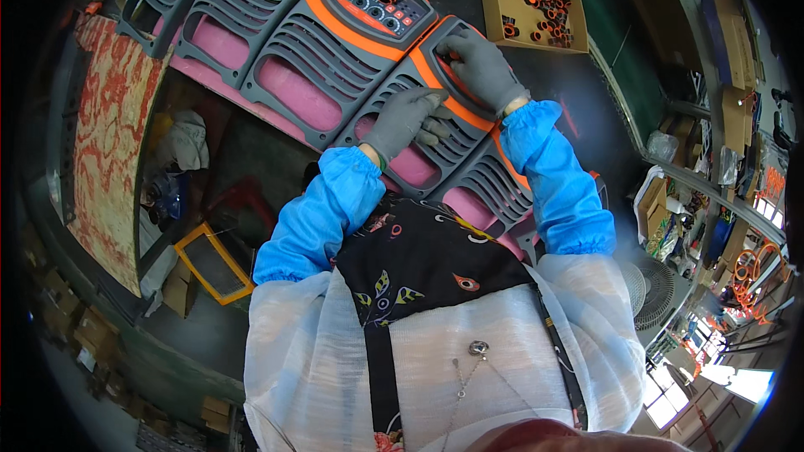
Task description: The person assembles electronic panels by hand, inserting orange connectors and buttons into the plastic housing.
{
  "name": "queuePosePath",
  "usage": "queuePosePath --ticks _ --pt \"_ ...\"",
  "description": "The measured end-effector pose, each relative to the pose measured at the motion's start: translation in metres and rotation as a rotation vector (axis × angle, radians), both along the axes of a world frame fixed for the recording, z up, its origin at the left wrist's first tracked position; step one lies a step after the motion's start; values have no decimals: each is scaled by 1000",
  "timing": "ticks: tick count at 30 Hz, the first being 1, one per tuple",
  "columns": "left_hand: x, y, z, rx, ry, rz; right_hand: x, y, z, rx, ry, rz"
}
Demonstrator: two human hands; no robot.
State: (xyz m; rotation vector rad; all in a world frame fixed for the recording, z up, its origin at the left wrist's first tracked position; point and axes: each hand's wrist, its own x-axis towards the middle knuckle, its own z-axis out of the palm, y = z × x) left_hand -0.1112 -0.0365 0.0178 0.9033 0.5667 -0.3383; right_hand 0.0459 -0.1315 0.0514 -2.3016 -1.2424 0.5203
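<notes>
Head view, looking down over the chest and both forearms. I see both hands in grey gloves, with blue sleeve covers reaching up from wrist to elbow.

Left hand [408,120]: forearm comes up from lower left, wrist roughly straight. Fingers are curled loosely, palm down, resting on the grille slats of the grey front panel [452,130] with orange trim. It touches the panel; I cannot tell whether it actually grips anything.

Right hand [479,67]: forearm runs up from lower right, bent at the elbow, hand angled inward. Fingers are spread fairly flat, pressing on the upper part of the same panel, on its orange-edged control area. No closed grasp visible.

The panel lies directly ahead of the torso on the pink board [293,92], last in a row of matching panels. Its neighbour on the left, the finished panel [347,25], carries knobs and buttons.

A cardboard box [529,8] of small orange and black parts sits beyond the right hand, apart from it.
</notes>
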Motion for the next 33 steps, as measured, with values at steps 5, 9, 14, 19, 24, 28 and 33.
queuePosePath --ticks 5,9,14,19,24,28,33 --pt "0 -1 0 -8 -11 -3 2 -3 -3 -46 51 -23" --pt "1 1 2 -16 12 -13 3 -2 -6 -34 50 -18" --pt "1 1 0 -9 11 -20 6 0 -14 -12 -22 30" --pt "1 0 3 0 16 -25 7 -2 -13 -17 -53 45" --pt "1 0 3 -15 25 -21 8 1 -9 -55 -92 74" --pt "2 0 6 -25 42 -22 9 2 -13 -53 -126 106" --pt "2 0 7 -29 60 -14 12 4 -18 -73 -132 117"
